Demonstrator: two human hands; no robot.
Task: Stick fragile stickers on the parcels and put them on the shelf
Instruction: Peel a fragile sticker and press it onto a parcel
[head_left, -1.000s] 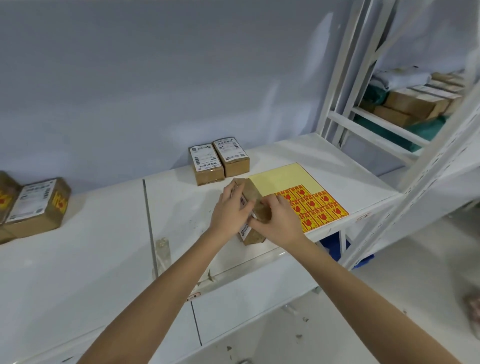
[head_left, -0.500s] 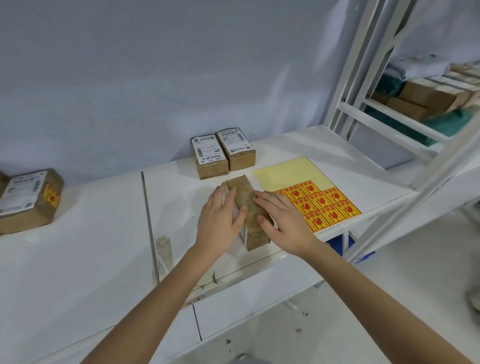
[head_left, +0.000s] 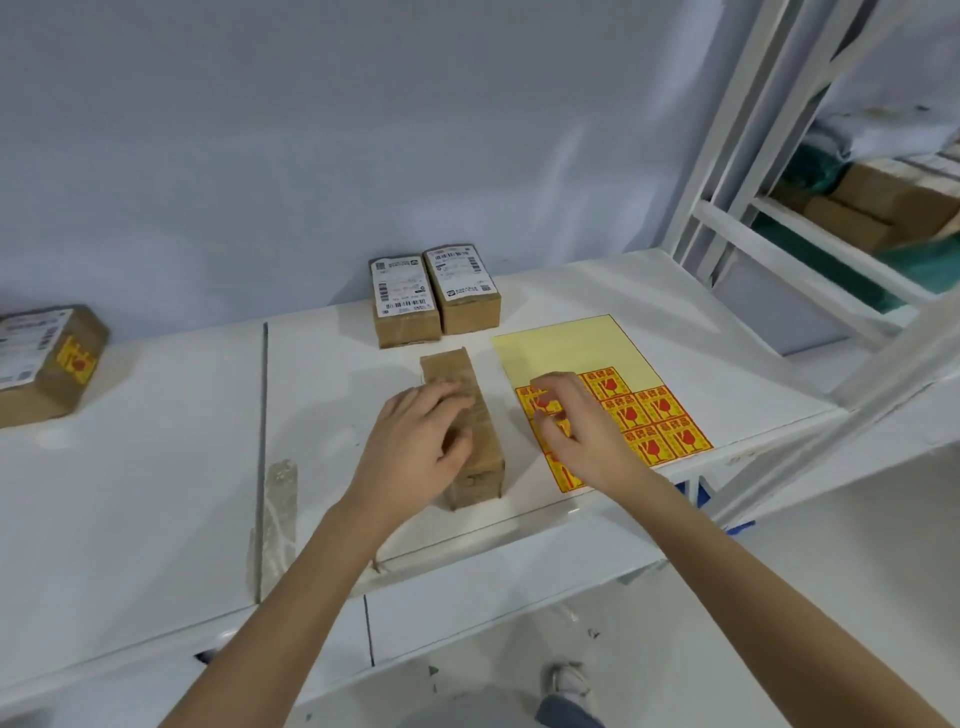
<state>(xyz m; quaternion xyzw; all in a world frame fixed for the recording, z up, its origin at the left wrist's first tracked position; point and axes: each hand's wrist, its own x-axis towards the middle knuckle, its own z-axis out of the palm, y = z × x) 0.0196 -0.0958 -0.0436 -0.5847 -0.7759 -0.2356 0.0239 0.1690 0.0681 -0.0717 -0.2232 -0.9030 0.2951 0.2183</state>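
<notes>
A brown parcel lies lengthwise on the white table, near its front edge. My left hand grips the parcel from the left, with fingers curled over its top and the thumb on its side. Just right of it lies the yellow sticker sheet with several red-and-yellow fragile stickers. My right hand is over the sheet's left part, its thumb and forefinger pinching at one sticker there.
Two labelled parcels stand side by side at the back by the wall. Another parcel bearing a fragile sticker sits far left. A white shelf rack with stacked parcels rises at the right.
My right hand left the parcel and moved right onto the sticker sheet. The parcel, held up in both hands before, now rests on the table under my left hand.
</notes>
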